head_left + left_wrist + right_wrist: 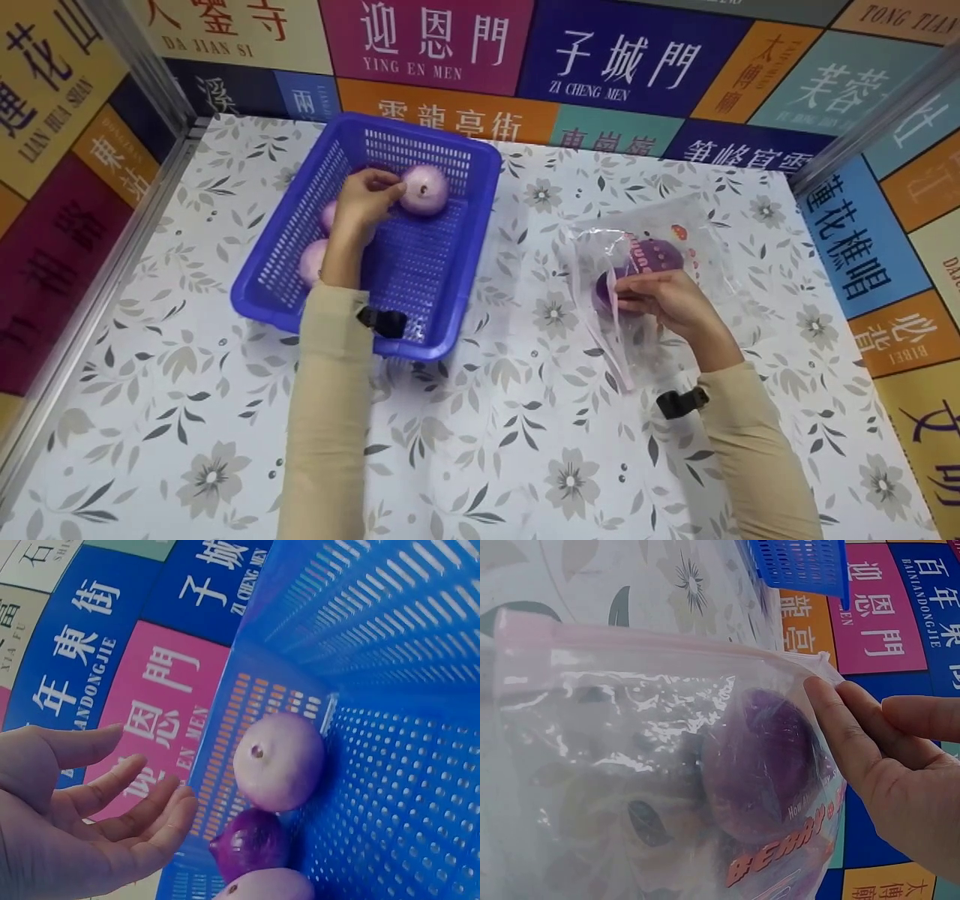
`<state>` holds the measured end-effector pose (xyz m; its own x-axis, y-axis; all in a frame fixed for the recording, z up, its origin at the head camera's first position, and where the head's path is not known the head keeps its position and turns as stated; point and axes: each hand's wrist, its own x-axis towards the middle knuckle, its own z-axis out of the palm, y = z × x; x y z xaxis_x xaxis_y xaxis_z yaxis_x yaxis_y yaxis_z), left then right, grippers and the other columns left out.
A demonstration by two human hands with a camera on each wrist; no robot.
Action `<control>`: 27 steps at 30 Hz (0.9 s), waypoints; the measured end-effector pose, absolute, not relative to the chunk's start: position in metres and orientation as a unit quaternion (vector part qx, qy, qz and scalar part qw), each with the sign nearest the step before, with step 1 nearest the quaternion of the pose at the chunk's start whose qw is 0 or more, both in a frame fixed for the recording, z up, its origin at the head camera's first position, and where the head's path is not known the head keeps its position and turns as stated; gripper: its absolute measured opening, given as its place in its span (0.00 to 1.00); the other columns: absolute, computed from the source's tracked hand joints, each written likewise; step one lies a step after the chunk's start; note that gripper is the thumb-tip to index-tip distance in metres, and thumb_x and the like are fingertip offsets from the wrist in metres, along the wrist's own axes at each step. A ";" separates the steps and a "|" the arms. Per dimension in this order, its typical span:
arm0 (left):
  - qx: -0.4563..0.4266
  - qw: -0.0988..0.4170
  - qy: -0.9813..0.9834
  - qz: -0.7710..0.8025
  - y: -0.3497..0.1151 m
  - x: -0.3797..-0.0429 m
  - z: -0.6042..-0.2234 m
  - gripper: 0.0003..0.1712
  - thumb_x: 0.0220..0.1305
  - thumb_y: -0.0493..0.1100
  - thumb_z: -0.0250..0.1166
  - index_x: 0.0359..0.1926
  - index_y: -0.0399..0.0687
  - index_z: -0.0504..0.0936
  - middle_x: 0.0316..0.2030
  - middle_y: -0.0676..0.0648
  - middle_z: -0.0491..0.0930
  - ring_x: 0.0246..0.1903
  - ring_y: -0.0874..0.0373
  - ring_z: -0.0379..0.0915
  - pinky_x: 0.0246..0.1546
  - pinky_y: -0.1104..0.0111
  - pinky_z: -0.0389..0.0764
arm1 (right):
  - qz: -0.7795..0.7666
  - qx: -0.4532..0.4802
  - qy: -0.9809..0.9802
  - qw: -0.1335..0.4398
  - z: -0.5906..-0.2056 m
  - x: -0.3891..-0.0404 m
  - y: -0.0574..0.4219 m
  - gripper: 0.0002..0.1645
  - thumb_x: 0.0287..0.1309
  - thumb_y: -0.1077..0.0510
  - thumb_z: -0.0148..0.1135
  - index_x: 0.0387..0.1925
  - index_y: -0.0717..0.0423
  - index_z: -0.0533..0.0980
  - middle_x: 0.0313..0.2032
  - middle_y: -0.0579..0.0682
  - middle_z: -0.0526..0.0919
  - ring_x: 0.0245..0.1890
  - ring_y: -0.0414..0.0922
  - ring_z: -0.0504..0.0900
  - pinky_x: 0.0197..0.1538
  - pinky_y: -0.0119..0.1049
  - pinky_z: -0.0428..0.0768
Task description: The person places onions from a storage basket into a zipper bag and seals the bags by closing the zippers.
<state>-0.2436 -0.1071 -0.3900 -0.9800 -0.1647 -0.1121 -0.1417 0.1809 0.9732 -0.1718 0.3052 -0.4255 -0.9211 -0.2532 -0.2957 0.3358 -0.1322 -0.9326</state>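
My left hand (364, 201) hangs over the blue plastic basket (469, 247), its fingertips close to a pale purple onion (424, 191). In the left wrist view the fingers are loosely bent, hold nothing and stay apart from the onions. A dark purple onion (251, 844) and another pale onion (270, 885) lie beside the first. My right hand (671, 300) pinches the pink-edged rim of a clear zip bag (592, 240) with printed lettering. Inside the bag sits a purple onion (761, 757); whether a second is in there I cannot tell.
More pale onions, one of them (313, 262), lie along the basket's left side, partly behind my left arm. Flower-patterned cloth (480, 450) covers the table. Upright panels (615, 56) with coloured lettering stand at the back and both sides.
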 end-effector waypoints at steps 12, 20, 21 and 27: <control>0.113 0.023 -0.826 -0.552 -0.134 -0.245 -0.390 0.16 0.58 0.36 0.60 0.45 0.29 0.77 0.42 0.37 0.77 0.37 0.57 0.72 0.40 0.74 0.73 | -0.753 0.041 0.627 0.193 -0.426 -0.171 0.308 0.14 0.59 0.77 0.42 0.35 0.76 0.77 0.31 0.60 0.82 0.35 0.51 0.82 0.45 0.42 0.78; 0.133 0.019 -0.845 -0.517 -0.148 -0.243 -0.385 0.18 0.57 0.40 0.62 0.46 0.33 0.77 0.42 0.41 0.77 0.34 0.60 0.69 0.31 0.78 0.70 | -0.751 0.037 0.630 0.195 -0.426 -0.171 0.309 0.14 0.59 0.77 0.42 0.36 0.77 0.76 0.32 0.60 0.82 0.35 0.51 0.82 0.45 0.42 0.78; 0.132 0.018 -0.851 -0.508 -0.150 -0.243 -0.385 0.18 0.57 0.40 0.62 0.47 0.33 0.77 0.43 0.40 0.77 0.36 0.60 0.69 0.32 0.78 0.69 | -0.750 0.038 0.631 0.194 -0.426 -0.171 0.309 0.15 0.59 0.77 0.42 0.35 0.77 0.77 0.32 0.60 0.82 0.35 0.51 0.82 0.45 0.42 0.78; 0.134 0.001 -0.849 -0.512 -0.161 -0.240 -0.380 0.19 0.56 0.39 0.62 0.47 0.32 0.76 0.38 0.38 0.74 0.17 0.66 0.64 0.16 0.80 0.68 | -0.747 0.046 0.636 0.192 -0.426 -0.171 0.310 0.15 0.59 0.77 0.43 0.34 0.75 0.78 0.31 0.60 0.82 0.34 0.50 0.82 0.45 0.42 0.78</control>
<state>-0.2403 -0.1611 -0.3803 -0.9640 -0.2289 -0.1351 -0.2264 0.4407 0.8686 -0.1706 0.3097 -0.4260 -0.9224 -0.2277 -0.3120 0.3443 -0.1188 -0.9313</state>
